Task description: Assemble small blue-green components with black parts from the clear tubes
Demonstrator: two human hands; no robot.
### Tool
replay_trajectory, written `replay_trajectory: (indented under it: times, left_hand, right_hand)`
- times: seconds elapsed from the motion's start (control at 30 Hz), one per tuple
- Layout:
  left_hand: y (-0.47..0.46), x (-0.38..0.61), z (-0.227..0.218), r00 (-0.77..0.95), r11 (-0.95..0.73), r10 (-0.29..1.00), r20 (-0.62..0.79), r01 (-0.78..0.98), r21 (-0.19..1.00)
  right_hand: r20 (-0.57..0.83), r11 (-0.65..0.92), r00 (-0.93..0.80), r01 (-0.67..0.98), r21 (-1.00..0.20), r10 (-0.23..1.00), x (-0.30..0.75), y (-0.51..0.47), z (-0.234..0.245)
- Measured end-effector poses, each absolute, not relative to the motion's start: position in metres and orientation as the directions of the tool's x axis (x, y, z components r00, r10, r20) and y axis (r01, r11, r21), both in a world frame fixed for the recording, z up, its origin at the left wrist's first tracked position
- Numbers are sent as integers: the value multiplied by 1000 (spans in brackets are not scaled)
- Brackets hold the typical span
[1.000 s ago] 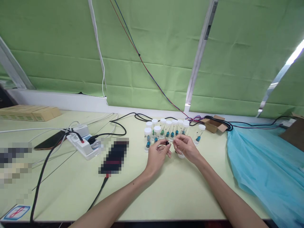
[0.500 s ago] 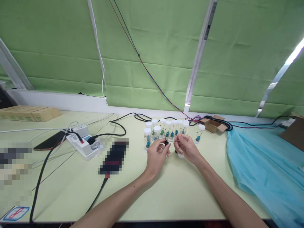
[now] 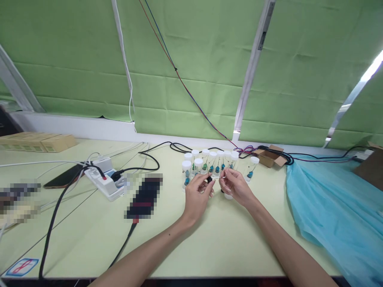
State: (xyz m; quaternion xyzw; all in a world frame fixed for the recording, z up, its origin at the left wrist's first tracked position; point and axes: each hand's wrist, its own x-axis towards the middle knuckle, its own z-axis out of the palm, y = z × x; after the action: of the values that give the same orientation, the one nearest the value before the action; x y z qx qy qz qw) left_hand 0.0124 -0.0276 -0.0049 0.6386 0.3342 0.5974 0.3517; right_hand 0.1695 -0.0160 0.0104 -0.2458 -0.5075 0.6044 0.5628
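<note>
My left hand (image 3: 198,196) is closed, pinching a small black round piece (image 3: 209,179) with a thin stem rising from it. My right hand (image 3: 236,185) is closed on a thin pale stick (image 3: 218,177), which points left at the black piece; whether its tip touches cannot be made out. Just beyond both hands stand several clear vials with white caps (image 3: 186,164) and small blue or green pieces inside. One vial (image 3: 250,172) stands apart on the right. Under my right hand a white cap or vial end (image 3: 228,196) shows partly, beside a dark bit.
A white power strip (image 3: 110,187) with plugs and cables lies left, near a blurred dark device (image 3: 145,197) on a cable. An open cardboard box (image 3: 271,156), coiled black cables and a blue sheet (image 3: 326,207) are at right. Green blinds (image 3: 191,48) hang behind the table.
The pale stick now shows plainly between my hands, reaching toward the black piece. Both hands stay almost in place; the view has shifted slightly.
</note>
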Motion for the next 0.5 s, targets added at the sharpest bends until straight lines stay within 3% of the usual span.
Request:
replay_trajectory:
  times: [0.5]
  left_hand:
    - [-30,13,-3,60,-517,854,517,-16,856]
  right_hand:
    - [246,126,-242,-422,-898,939,168,-16,11]
